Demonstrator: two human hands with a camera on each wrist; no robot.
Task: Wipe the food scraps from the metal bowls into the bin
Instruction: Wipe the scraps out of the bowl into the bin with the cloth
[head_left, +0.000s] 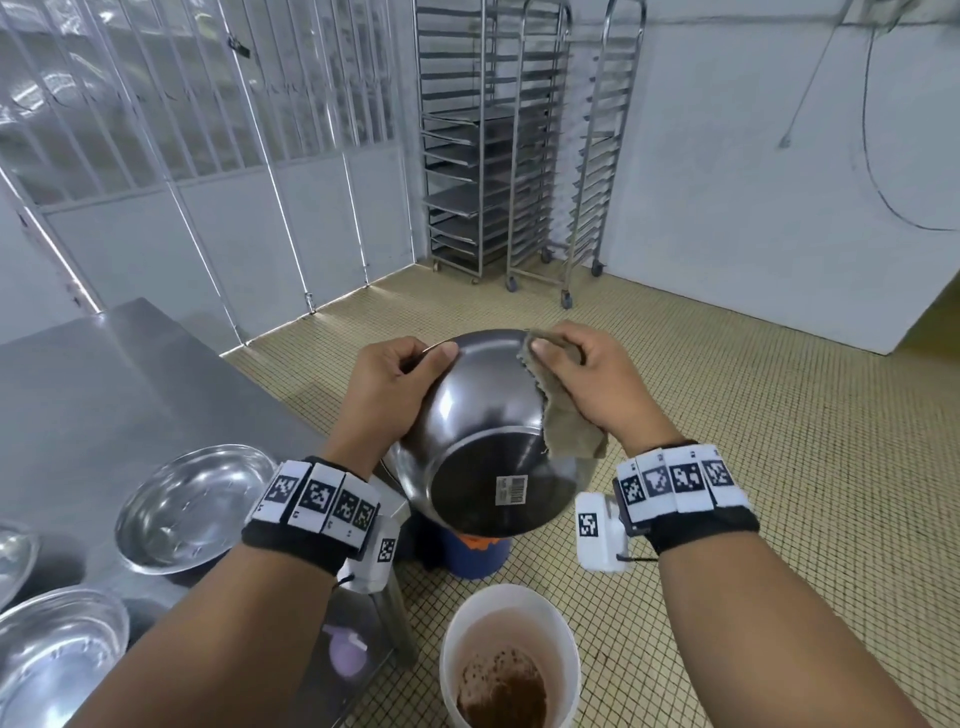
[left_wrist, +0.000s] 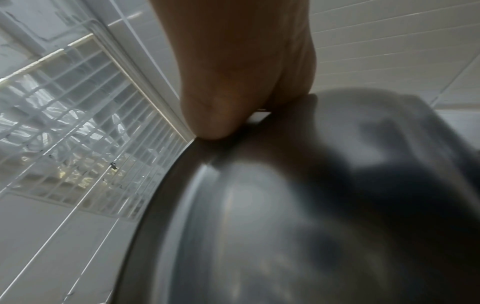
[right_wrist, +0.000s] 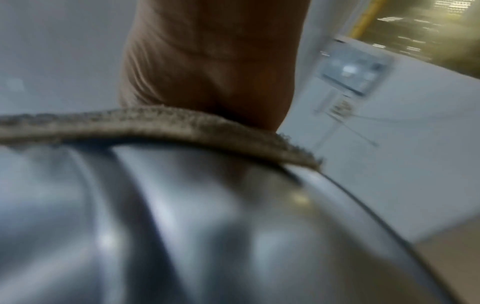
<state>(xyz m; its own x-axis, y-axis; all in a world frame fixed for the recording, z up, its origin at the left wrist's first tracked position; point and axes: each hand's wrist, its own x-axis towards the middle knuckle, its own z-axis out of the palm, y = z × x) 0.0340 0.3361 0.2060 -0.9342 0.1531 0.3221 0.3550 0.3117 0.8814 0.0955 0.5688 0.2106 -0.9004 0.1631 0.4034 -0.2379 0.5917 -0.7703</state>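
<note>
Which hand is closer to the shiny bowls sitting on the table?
The left hand. It grips the tilted bowl's rim on the side toward the metal table, where the bowls sit. The right hand, holding the cloth, is on the far side.

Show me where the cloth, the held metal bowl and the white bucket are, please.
cloth (head_left: 571, 434): head view, on the hanging lower part.
held metal bowl (head_left: 483, 410): head view, on its outer wall.
white bucket (head_left: 451, 654): head view, on its left rim.
</note>
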